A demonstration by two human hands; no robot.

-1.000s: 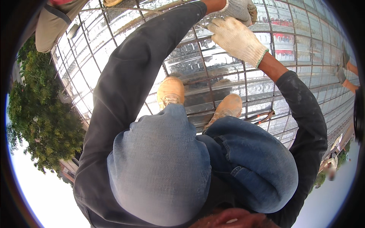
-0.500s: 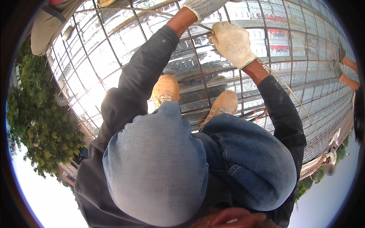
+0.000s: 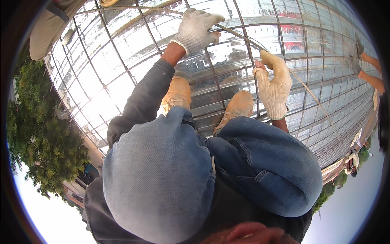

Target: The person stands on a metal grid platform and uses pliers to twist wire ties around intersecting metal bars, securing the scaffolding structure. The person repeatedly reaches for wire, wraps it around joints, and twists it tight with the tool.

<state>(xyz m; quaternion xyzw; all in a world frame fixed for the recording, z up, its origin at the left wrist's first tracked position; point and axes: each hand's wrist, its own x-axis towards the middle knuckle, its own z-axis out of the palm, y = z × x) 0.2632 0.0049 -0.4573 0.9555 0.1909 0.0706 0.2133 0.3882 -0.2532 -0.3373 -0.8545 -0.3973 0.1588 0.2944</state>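
A long thin cord (image 3: 310, 92) crosses above a grid of steel bars (image 3: 213, 73), running from the upper left, behind both my gloved hands, down to the right. My left hand (image 3: 195, 31), in a greyish knit glove, is over the cord with its fingers stretched and its thumb apart. One of its fingers is slightly blurred. Farther right and nearer me, my right hand (image 3: 276, 83) wears a cream knit glove. Its fingers curl over the cord, the thumb close to the fingertips. Just where the cord lies inside those fingers is hidden.
Under the bars lies shiny ribbed metal sheeting (image 3: 203, 97). My tan boots (image 3: 177, 92) stand on the grid. Another person's trouser leg (image 3: 48, 30) is at the upper left, and another person's legs (image 3: 369, 69) are at the right edge. A tree (image 3: 44, 138) stands beyond the left edge.
My hands have moved apart. The left came nearer and left, its fingers spreading; the right moved right and toward me. The cord between them now shows a longer stretch.
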